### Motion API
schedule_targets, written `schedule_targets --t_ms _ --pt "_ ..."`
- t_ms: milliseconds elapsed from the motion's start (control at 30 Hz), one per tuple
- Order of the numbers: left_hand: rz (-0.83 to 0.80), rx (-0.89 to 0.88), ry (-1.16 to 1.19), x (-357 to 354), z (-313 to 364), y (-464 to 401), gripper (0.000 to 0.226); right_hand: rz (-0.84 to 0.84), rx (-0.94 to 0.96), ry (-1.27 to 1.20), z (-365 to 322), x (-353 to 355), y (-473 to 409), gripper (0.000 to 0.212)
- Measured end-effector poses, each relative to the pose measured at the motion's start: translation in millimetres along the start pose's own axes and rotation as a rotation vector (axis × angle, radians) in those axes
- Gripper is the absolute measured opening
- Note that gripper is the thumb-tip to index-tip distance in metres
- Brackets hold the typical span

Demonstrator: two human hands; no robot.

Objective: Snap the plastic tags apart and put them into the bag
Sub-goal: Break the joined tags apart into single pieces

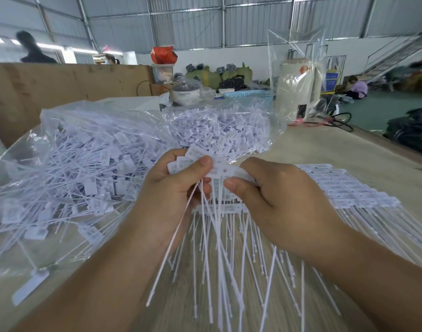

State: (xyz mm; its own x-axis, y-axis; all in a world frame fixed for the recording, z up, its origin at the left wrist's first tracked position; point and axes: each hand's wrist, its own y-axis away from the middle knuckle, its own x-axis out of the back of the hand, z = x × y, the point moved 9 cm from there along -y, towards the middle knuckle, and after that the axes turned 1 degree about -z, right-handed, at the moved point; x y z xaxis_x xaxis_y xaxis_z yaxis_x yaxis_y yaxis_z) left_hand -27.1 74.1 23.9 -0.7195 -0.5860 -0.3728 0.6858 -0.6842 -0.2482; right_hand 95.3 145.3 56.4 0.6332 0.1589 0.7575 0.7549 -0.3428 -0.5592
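left hand [174,185] + right hand [277,202] | pinch tags [219,170] | bag [90,168] left

A strip of tags [217,170] is held between the left hand [174,188] and the right hand [274,197], above the table [324,149]. A bag [90,164] of tags is laid to the left and behind. Strips [344,188] are stacked on the right, beneath the right hand.

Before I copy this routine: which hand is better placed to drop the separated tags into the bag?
Probably the left hand: it already grips several loose tags and sits beside the clear bag. The right hand pinches the joined strip, farther away.
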Motion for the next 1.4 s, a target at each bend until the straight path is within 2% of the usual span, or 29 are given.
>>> schedule_targets --t_ms 333,500,600,767,867,933,1067,1167,1267,1400 --pt "0.050 0.051 0.088 2 -4 1 0.015 0.039 -0.030 0.069 -8 -2 3 0.039" --pt "0.062 0.124 0.152 1 -14 2 0.044 0.072 -0.050 0.077 -12 1 4 0.038" --pt "0.046 0.126 0.183 -2 -16 2 0.039 0.103 -0.045 0.093 -13 1 5 0.038" --pt "0.019 0.124 0.258 -6 -14 4 0.017 0.211 0.031 0.117 -18 10 9 0.034" --pt "-0.008 0.123 0.198 -4 -15 4 0.020 0.260 0.062 0.120 -22 14 11 0.034" --pt "-0.043 0.146 0.139 -3 -17 2 0.012 0.288 0.093 0.117 -25 17 11 0.034" --pt "-0.141 0.184 0.078 -12 -14 2 0.033 0.330 0.146 0.122 -30 22 11 0.033" --pt "-0.122 0.231 0.081 -12 -17 3 0.037 0.294 0.178 0.160 -30 21 9 0.031" --pt "-0.080 0.277 0.055 -7 -21 2 0.023 0.223 0.193 0.232 -28 17 7 0.031" --pt "-0.092 0.298 -0.059 -1 -22 -2 0.020 0.117 0.213 0.282 -28 8 4 0.025"
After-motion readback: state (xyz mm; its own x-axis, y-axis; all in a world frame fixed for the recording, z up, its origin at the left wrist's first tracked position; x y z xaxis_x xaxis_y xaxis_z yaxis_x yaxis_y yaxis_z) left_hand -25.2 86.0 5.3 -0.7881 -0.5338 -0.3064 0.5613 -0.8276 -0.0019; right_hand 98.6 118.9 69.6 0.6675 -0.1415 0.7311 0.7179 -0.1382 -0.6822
